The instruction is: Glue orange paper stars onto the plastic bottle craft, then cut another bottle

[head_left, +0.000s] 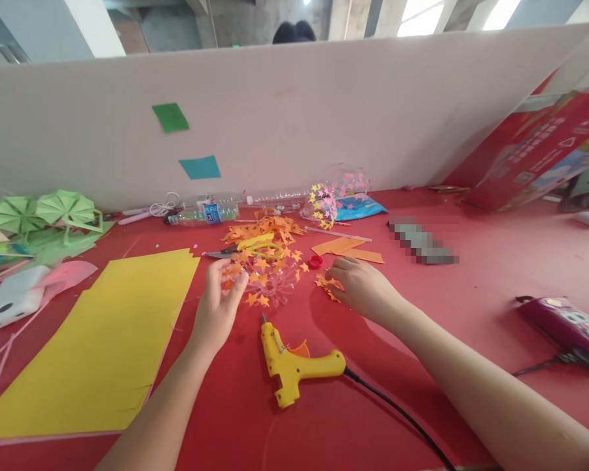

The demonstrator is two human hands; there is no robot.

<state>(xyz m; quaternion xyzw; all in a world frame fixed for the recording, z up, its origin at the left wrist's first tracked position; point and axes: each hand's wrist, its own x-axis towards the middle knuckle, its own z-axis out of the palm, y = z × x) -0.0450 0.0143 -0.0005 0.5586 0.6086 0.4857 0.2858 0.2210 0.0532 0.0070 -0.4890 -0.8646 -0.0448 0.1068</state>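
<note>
My left hand grips the side of a clear plastic bottle piece, cut into petal-like strips and dotted with orange paper stars. To its right, my right hand has its fingers curled down at a small pile of orange stars; whatever is between the fingertips is hidden. A yellow glue gun lies in front of the bottle piece, nozzle pointing toward it. Just behind the piece rest yellow-handled scissors. A red bottle cap sits between my hands.
Yellow paper sheets cover the left side of the red table. Orange scraps, a plastic bottle and a star-covered clear piece lie by the white partition. A purple device stands right; the gun's black cable runs frontward.
</note>
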